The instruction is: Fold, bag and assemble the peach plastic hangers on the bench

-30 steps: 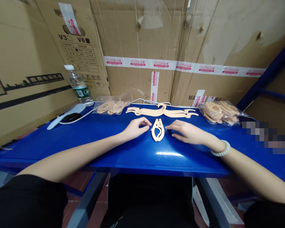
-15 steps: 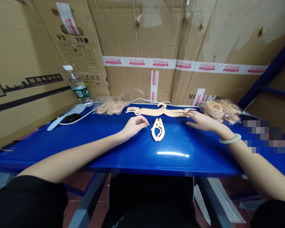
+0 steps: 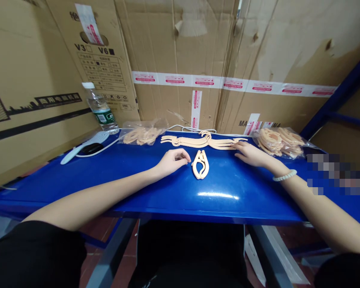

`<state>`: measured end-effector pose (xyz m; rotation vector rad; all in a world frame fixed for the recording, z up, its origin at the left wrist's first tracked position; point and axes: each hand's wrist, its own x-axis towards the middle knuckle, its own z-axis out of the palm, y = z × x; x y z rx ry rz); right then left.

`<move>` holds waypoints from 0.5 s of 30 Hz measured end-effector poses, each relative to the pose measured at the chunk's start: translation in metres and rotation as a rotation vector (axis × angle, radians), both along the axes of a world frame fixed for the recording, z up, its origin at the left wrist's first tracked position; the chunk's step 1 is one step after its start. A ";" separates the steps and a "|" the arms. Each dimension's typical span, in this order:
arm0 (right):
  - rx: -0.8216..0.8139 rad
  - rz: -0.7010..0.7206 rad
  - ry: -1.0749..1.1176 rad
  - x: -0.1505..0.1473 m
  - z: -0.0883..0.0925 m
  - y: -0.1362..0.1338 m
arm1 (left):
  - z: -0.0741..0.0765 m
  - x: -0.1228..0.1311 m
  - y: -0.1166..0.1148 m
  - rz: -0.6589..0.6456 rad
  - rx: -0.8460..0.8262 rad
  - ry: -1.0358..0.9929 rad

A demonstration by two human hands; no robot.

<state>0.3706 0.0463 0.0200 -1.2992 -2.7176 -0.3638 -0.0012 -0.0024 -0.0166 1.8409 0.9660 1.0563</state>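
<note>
Left hand [image 3: 172, 160] half-curled, empty, beside folded hanger [image 3: 200, 164]; right hand [image 3: 252, 154] flat at hanger stack [image 3: 198, 141] — contact unclear.

2 bare forearms reach in from the lower corners of the frame toward its centre. The left hand [image 3: 173, 160], just left of centre, lies palm down, loosely curled, thumb near the fingertips, gripping nothing. The right hand [image 3: 249, 154], right of centre and slightly higher, lies flat and palm down, its fingers [image 3: 239, 147] stretched out, pointing left. Black sleeves cover both upper arms.
</note>
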 end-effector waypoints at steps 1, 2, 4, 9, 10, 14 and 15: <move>0.006 -0.004 0.003 0.001 0.000 0.001 | 0.000 0.000 0.000 -0.001 0.000 0.006; 0.007 -0.004 0.010 0.002 0.000 0.002 | 0.000 0.000 0.000 -0.001 0.000 0.011; -0.002 0.007 0.033 0.003 0.000 0.004 | 0.000 0.000 0.001 0.000 -0.001 0.013; -0.022 0.050 0.091 0.005 0.000 0.008 | 0.000 0.000 -0.001 0.007 -0.003 0.001; -0.027 0.056 0.105 0.005 0.000 0.008 | 0.000 0.001 -0.001 0.010 -0.003 0.000; -0.036 0.062 0.147 0.005 -0.003 0.010 | 0.001 0.001 -0.002 0.010 0.000 -0.004; -0.033 0.056 0.157 0.005 -0.004 0.010 | 0.001 0.001 -0.001 0.011 0.000 -0.008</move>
